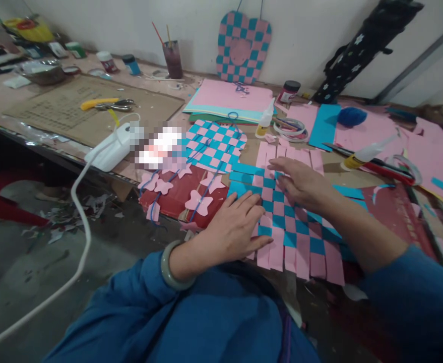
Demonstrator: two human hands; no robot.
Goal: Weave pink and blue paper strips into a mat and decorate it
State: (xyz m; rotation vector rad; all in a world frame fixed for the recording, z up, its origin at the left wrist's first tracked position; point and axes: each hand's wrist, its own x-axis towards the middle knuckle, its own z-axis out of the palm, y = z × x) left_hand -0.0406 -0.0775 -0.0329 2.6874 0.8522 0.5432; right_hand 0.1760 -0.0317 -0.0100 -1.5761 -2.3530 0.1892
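Note:
A sheet of woven pink and blue paper strips (277,209) lies at the front edge of the table, its strip ends loose on several sides. My left hand (236,222) rests flat on its left side, fingers spread over the blue strip ends. Across the upper part lies my right hand (300,181), fingers stretched out and pointing left, touching the strips. Part of the weave is hidden beneath both hands. Just behind it is a finished-looking checkered piece (215,146) with blue cord, and pink paper butterflies (199,201) on cords lie to its front left.
A glue bottle (264,121), tape rolls (291,130) and stacked coloured paper (231,98) stand behind. Scissors (380,166) and another glue bottle (368,151) lie right. A white power strip (111,148) with its cable sits left. A checkered heart-shaped piece (244,30) hangs on the wall.

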